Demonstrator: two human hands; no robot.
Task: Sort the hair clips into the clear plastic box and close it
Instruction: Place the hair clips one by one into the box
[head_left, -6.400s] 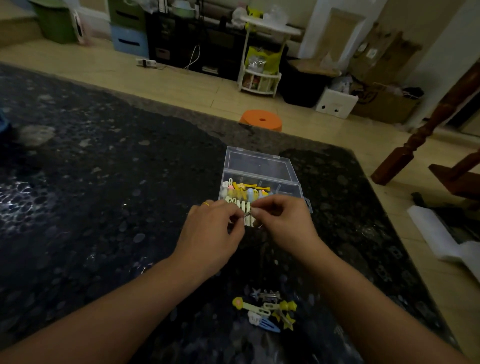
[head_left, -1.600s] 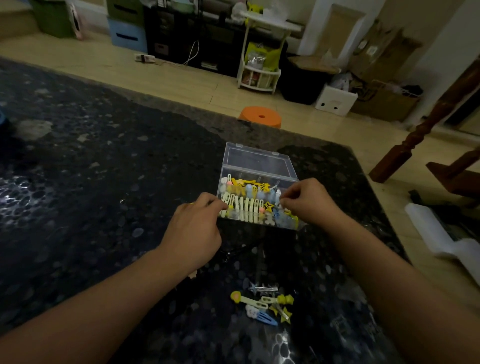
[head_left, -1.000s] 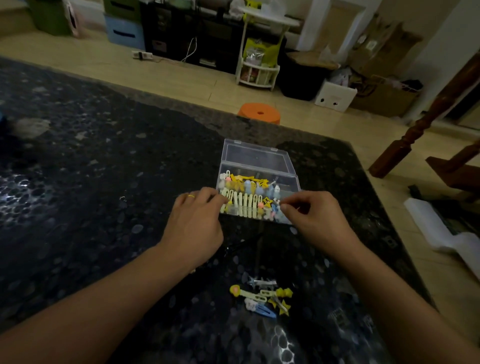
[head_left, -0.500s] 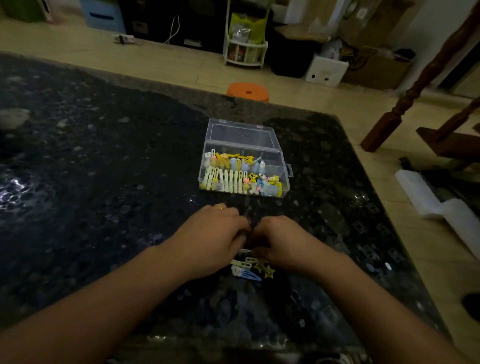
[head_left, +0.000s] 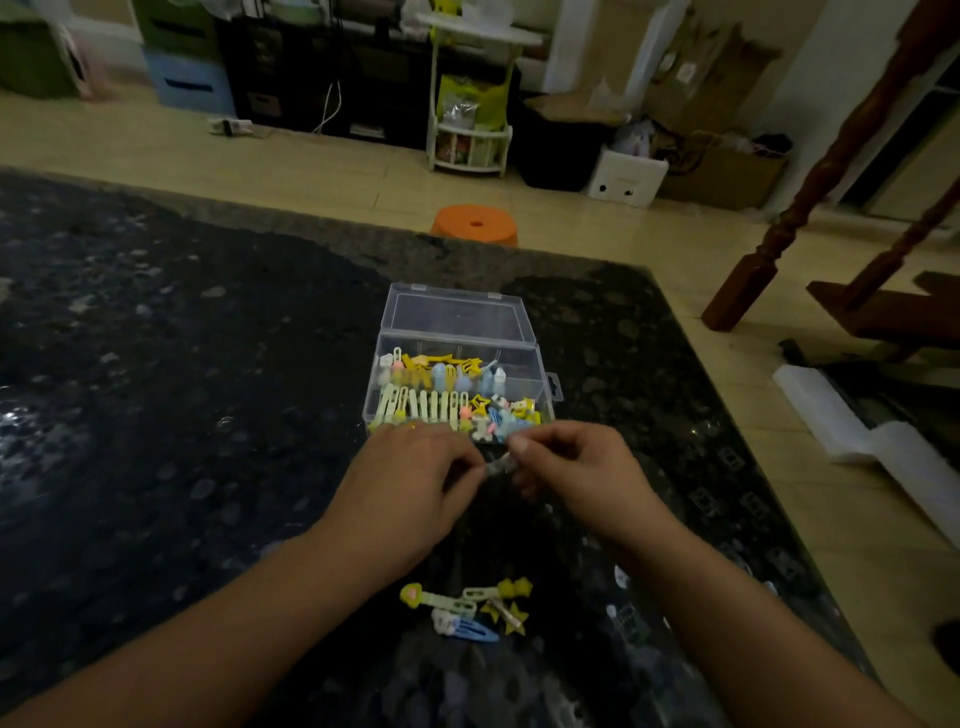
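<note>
Dark speckled table (head_left: 156, 415) fills the left & centre. Left hand (head_left: 410, 483) sits just in front of the box, fingers curled in, thumb & forefinger pinching one end of a small pale clip (head_left: 497, 463); a yellow ring shows on one finger. Right hand (head_left: 576, 478) is beside it, fingers also curled, pinching the other end of the same clip, so the clip is held between both hands, above the table, just on the near side of the box front wall. Clip detail too blurred to tell its shape.

Box (head_left: 460, 364) is clear plastic, on the table right behind the hands, lid open & lying back on the far side. Inside: a row of pale green clips along the front left, yellow, blue & white ones behind & to the right; partitions hard to make out. A small hang tab sticks out on its right side.

Nearer the camera, between the forearms, a loose pile (head_left: 467, 608) of clips lies on the table: yellow stars, a pale green one w/ a yellow-pink end, a blue snap clip, a white one.

Beyond the far table edge an orange stool (head_left: 475, 224) stands on the tile floor; right of it a wooden post (head_left: 810, 192) leans up out of view
</note>
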